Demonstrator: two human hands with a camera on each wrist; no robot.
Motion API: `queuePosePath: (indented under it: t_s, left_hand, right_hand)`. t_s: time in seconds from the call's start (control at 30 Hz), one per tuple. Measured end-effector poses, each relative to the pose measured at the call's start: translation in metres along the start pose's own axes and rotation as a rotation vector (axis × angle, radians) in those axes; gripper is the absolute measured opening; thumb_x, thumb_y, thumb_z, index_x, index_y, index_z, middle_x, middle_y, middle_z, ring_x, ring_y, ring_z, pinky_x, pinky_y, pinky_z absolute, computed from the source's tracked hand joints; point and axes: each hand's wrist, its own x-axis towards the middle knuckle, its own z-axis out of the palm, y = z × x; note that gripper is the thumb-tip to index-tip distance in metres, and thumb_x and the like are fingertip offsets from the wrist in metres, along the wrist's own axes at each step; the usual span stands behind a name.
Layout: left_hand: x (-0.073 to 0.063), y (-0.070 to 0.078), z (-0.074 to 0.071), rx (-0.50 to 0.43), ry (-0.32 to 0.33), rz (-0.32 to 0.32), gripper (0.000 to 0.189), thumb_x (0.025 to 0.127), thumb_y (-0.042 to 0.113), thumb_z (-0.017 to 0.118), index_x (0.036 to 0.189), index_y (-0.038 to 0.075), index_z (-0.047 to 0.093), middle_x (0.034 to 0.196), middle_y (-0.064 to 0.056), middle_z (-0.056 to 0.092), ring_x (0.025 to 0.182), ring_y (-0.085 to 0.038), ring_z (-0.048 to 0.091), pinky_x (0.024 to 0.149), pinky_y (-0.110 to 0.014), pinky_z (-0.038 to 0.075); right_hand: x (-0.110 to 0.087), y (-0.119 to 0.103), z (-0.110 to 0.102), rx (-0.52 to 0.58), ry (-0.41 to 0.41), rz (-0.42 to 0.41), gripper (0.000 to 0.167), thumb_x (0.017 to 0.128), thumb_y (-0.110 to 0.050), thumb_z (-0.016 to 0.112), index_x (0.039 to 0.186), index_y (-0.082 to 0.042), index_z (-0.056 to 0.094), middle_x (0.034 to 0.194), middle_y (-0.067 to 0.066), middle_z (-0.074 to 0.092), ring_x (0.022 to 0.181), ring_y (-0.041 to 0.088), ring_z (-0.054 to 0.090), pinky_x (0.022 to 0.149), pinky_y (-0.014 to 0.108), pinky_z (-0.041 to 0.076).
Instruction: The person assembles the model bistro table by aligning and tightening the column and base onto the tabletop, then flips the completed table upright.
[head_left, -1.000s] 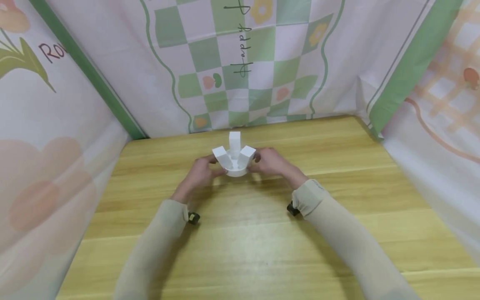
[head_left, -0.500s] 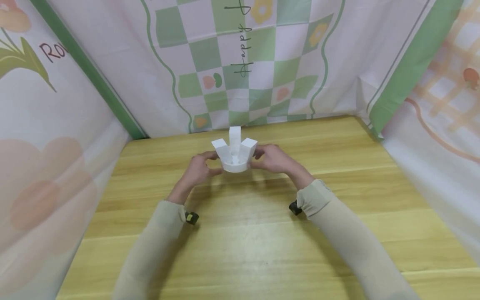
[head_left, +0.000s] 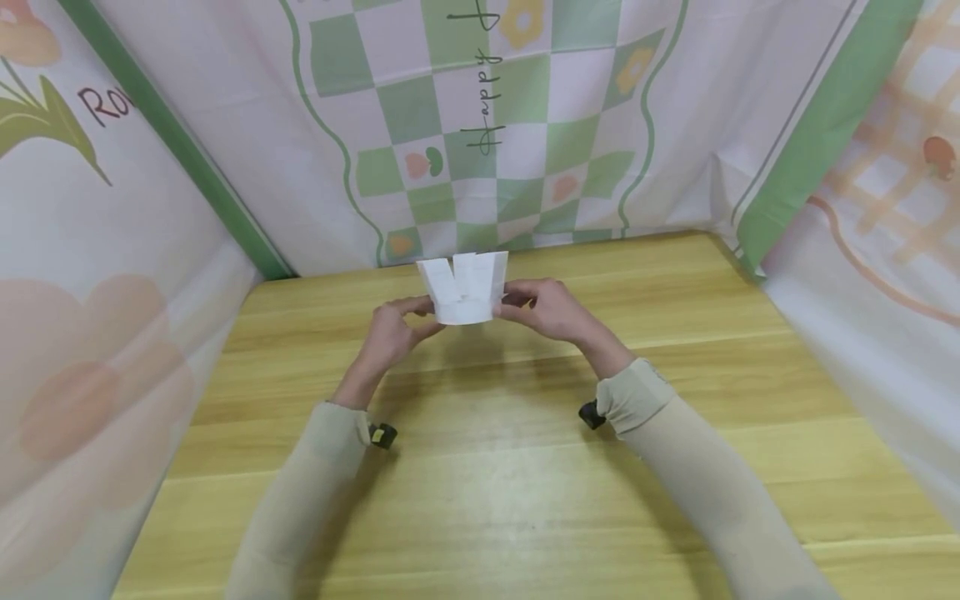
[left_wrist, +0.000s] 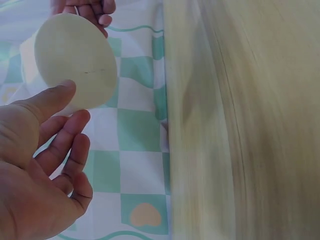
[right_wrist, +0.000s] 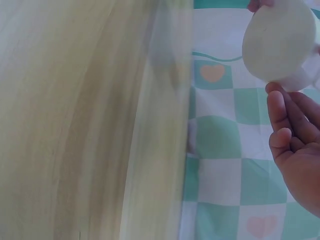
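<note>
A white crown-shaped piece (head_left: 463,310), with a round base and three flat prongs flaring upward, is held between my hands above the far part of the table. My left hand (head_left: 390,335) pinches its left side, thumb in front and fingers behind. From the right, my right hand (head_left: 553,312) pinches the opposite side in the same way. In the left wrist view the flat round underside (left_wrist: 77,60) shows a short dark mark, and the left thumb (left_wrist: 62,92) lies on its edge. The right wrist view shows the same underside (right_wrist: 277,37) with fingertips at its rim.
The wood-grain table (head_left: 495,483) spreads under both forearms. Behind it hangs a checkered green-and-white cloth (head_left: 517,167), with printed cloth walls on the left and right. A small black device (head_left: 383,436) sits at each wrist.
Both hands have raised the white piece off the table and tipped it, so its prongs lean away and its inside is less visible. My hands have moved slightly farther apart.
</note>
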Motion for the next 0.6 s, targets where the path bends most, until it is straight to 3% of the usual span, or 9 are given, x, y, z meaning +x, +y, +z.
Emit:
queuePosePath:
  t_s: [0.23, 0.47, 0.6]
  left_hand:
    - [0.0, 0.009, -0.005, -0.087, 0.006, -0.14, 0.041, 0.086, 0.035, 0.079, 0.123, 0.019, 0.072, 0.109, -0.004, 0.076, 0.122, -0.025, 0.062, 0.105, -0.05, 0.048]
    - [0.0, 0.014, -0.008, -0.109, 0.012, -0.176, 0.035, 0.084, 0.039, 0.08, 0.112, 0.018, 0.076, 0.108, -0.002, 0.077, 0.105, -0.021, 0.064, 0.086, -0.038, 0.052]
    - [0.001, 0.015, -0.008, -0.088, -0.011, -0.189, 0.038, 0.085, 0.044, 0.078, 0.113, 0.018, 0.076, 0.111, -0.002, 0.075, 0.105, -0.02, 0.063, 0.08, -0.032, 0.05]
  right_hand:
    - [-0.004, -0.001, -0.004, 0.075, -0.018, 0.034, 0.047, 0.098, -0.045, 0.06, 0.131, -0.012, 0.066, 0.113, 0.009, 0.074, 0.103, 0.024, 0.069, 0.09, 0.044, 0.057]
    - [-0.007, -0.001, -0.005, 0.105, -0.019, 0.052, 0.042, 0.098, -0.038, 0.063, 0.128, -0.009, 0.067, 0.111, 0.011, 0.075, 0.104, 0.025, 0.071, 0.09, 0.043, 0.058]
    - [-0.007, 0.0, -0.005, 0.099, -0.01, 0.06, 0.041, 0.097, -0.037, 0.064, 0.127, -0.01, 0.067, 0.11, 0.011, 0.075, 0.103, 0.025, 0.071, 0.089, 0.043, 0.058]
